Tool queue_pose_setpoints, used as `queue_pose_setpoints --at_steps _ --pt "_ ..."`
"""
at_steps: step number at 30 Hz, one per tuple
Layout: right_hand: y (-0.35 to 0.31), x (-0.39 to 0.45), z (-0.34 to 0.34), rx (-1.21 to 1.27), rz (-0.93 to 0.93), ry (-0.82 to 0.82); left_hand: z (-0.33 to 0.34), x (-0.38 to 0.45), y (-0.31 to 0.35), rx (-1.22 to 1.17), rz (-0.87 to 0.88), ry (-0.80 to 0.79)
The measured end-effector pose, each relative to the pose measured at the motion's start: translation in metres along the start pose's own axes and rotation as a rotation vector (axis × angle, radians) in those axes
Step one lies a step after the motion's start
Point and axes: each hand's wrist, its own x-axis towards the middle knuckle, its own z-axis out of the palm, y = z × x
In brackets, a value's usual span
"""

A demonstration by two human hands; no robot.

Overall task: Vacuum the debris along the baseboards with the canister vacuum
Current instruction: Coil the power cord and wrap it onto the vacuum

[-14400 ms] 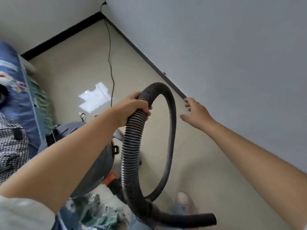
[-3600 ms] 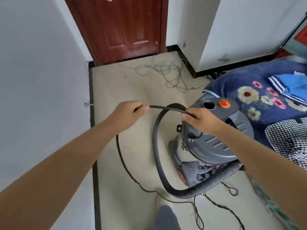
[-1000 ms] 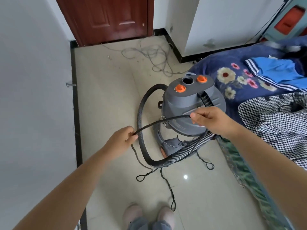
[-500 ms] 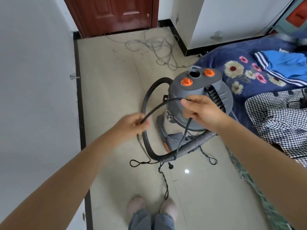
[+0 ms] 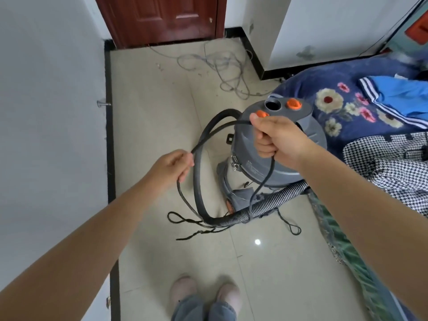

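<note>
Both hands grip cord [image 5: 217, 130] over vac [image 5: 278, 158]: L hand [image 5: 172, 167] pinches, R hand [image 5: 278, 140] fists it; thin, limp, prob tangle-prone, so take near plug end; vac looks heavy.

vacuum base [image 5: 240, 195]: partly hidden behind hose [image 5: 266, 205]
cord [image 5: 217, 130]: section hidden inside right hand [image 5: 278, 140]
bed [image 5: 370, 112]: cut off at right edge
</note>
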Motion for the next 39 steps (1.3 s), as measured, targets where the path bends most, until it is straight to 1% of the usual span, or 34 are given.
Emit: queue_pose_setpoints --at_steps 2,4,7,9,11,12,14,15,16,17,18,20,21,22,23,25,27,28,29,32,34,37,39 --pt "-0.008 0.007 0.006 0.153 -0.001 -0.047 0.005 -0.004 -0.005 -0.004 -0.068 -0.018" --pt "-0.017 0.015 0.012 0.297 0.026 -0.071 0.012 -0.003 -0.011 -0.053 -0.153 -0.068" --pt "-0.024 0.032 0.015 0.526 0.031 0.005 0.013 0.003 -0.023 0.059 -0.172 -0.119" --pt "-0.028 0.047 0.018 0.647 0.032 0.071 0.011 0.008 -0.030 0.032 -0.178 -0.089" --pt "-0.032 0.065 0.026 0.701 0.038 0.091 0.008 0.017 -0.036 -0.007 -0.227 -0.096" --pt "-0.034 0.075 0.032 0.705 0.039 0.091 0.006 0.022 -0.038 0.020 -0.265 -0.153" --pt "-0.041 0.097 0.048 0.713 0.044 0.085 -0.001 0.039 -0.040 0.077 -0.333 -0.352" --pt "-0.043 0.109 0.054 0.728 0.053 0.090 -0.006 0.048 -0.041 0.098 -0.367 -0.422" --pt "-0.046 0.122 0.059 0.750 0.064 0.101 -0.011 0.057 -0.042 0.105 -0.372 -0.441" --pt "-0.047 0.135 0.061 0.766 0.076 0.120 -0.019 0.067 -0.042 0.108 -0.380 -0.411" --pt "-0.048 0.150 0.061 0.752 0.090 0.142 -0.029 0.077 -0.045 0.099 -0.386 -0.349" --pt "-0.046 0.178 0.056 0.609 0.120 0.138 -0.055 0.091 -0.054 0.028 -0.395 -0.183" --pt "-0.045 0.190 0.054 0.493 0.141 0.089 -0.073 0.097 -0.060 0.028 -0.415 -0.127" --pt "-0.043 0.200 0.053 0.362 0.167 0.015 -0.091 0.104 -0.067 0.104 -0.442 -0.091" --pt "-0.040 0.209 0.055 0.205 0.195 -0.070 -0.110 0.111 -0.075 0.230 -0.472 -0.073" --pt "-0.034 0.227 0.065 -0.153 0.249 -0.205 -0.141 0.123 -0.088 0.535 -0.518 -0.033" --pt "-0.029 0.248 0.073 -0.435 0.268 -0.266 -0.161 0.135 -0.095 0.744 -0.548 0.033" --pt "-0.029 0.259 0.074 -0.509 0.260 -0.284 -0.165 0.143 -0.095 0.784 -0.565 0.082" --pt "-0.031 0.269 0.073 -0.539 0.242 -0.275 -0.166 0.151 -0.092 0.803 -0.573 0.128" --pt "-0.050 0.296 0.046 -0.526 0.183 -0.158 -0.155 0.181 -0.073 0.862 -0.515 0.227" --pt "-0.063 0.303 0.020 -0.695 0.145 -0.165 -0.145 0.201 -0.056 0.892 -0.457 0.284" --pt "-0.078 0.307 -0.026 -0.957 0.041 -0.240 -0.129 0.237 -0.026 0.752 -0.423 0.406" --pt "-0.091 0.310 -0.060 -1.113 -0.110 -0.234 -0.111 0.264 -0.003 0.614 -0.374 0.470"
